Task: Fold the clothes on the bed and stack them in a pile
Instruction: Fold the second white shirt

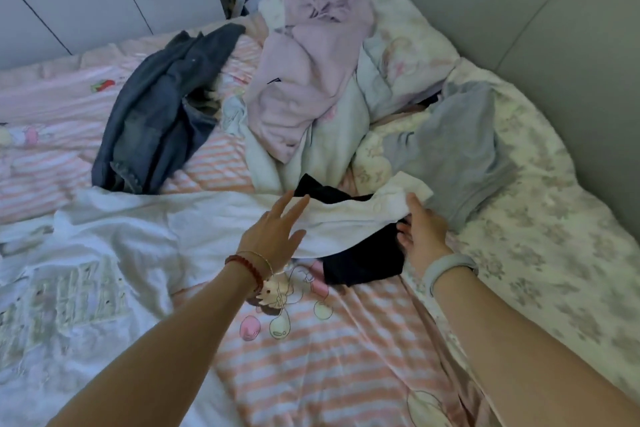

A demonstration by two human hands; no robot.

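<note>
Head view shows both of my hands over the middle of the bed. My left hand is open, fingers straight and spread, hovering on or just above the white shirt. My right hand pinches the shirt's right end, thumb on top, fingers underneath. The shirt's long axis runs left to right across me, so my right hand already has one end and my left is nearer the middle. A dark garment lies under that end, between my hands. Beyond, I count one denim piece far left, one pink garment on the pillows, one grey garment right. Five garments in all; no pile yet.
</note>
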